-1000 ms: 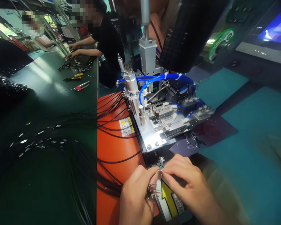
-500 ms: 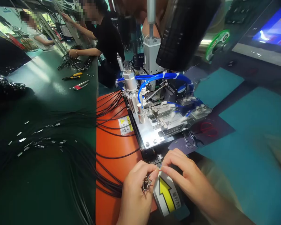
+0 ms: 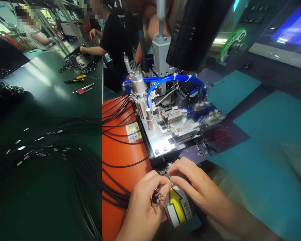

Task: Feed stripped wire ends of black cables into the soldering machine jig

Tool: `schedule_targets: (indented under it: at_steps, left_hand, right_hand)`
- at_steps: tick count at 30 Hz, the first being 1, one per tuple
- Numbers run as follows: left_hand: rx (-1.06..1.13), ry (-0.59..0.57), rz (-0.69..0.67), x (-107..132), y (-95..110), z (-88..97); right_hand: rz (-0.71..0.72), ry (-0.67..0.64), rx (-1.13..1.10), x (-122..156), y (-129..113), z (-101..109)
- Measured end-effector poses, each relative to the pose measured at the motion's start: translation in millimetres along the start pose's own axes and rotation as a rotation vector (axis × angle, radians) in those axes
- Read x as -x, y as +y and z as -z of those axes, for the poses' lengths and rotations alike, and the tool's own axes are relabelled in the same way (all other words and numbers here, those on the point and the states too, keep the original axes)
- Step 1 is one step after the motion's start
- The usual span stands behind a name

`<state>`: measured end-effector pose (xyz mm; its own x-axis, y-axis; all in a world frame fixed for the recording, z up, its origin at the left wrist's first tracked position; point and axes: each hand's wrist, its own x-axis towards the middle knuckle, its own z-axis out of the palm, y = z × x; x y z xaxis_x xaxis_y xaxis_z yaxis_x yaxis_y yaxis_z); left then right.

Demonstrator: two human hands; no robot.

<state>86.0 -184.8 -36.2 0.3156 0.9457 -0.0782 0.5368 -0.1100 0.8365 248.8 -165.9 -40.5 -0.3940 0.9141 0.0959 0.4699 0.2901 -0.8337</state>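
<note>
Cables (image 3: 114, 194), black and thin, run in a bunch over the orange cover (image 3: 125, 155) to my left hand (image 3: 144, 197), which is closed around their ends. Stripped wires (image 3: 157, 197) fan out from the bunch inside the curl of my fingers, toward my palm. At the tips of my left thumb and forefinger is a small bit of coloured wire (image 3: 171, 183). My right hand (image 3: 190, 180) is just beside it, thumb and forefinger bent toward that wire; I cannot tell whether they pinch it or are slightly apart.

Below my fingertips is a white sign (image 3: 175, 219) with a yellow arrow, partly covered by my hands. Just beyond them is a metal machine (image 3: 158, 140) with blue hoses (image 3: 182, 78) arching over it. More black cables cross the orange cover to its near side, passing by a warning label (image 3: 133, 132).

To the right of the machine, two wrenches (image 3: 209, 147) lie side by side. On the green table (image 3: 47, 194) to my left are many more cables, then yellow-handled pliers (image 3: 77, 78) and hex keys in a red holder (image 3: 83, 90). Farther off, a co-worker in a black top (image 3: 116, 40) stands by a cable pile (image 3: 75, 63).
</note>
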Motion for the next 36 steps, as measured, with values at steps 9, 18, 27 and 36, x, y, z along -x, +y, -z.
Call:
schedule_targets:
  at_steps: [9,18,27,36]
  left_hand:
    - [-0.052,0.007,-0.03,-1,0,-3.0]
    - [-0.092,0.156,-0.077,-12,-5,-6.3]
    - [-0.289,0.062,0.055,-22,-19,4.9]
    - [-0.332,-0.017,-0.029,-15,-30,9.5]
  right_hand:
    - [0.067,-0.035,0.057,0,7,4]
    - [0.046,0.109,0.088,0,20,-8]
    - [0.138,0.338,0.135,-5,68,-36]
    - [0.215,0.32,0.153,-8,69,-37]
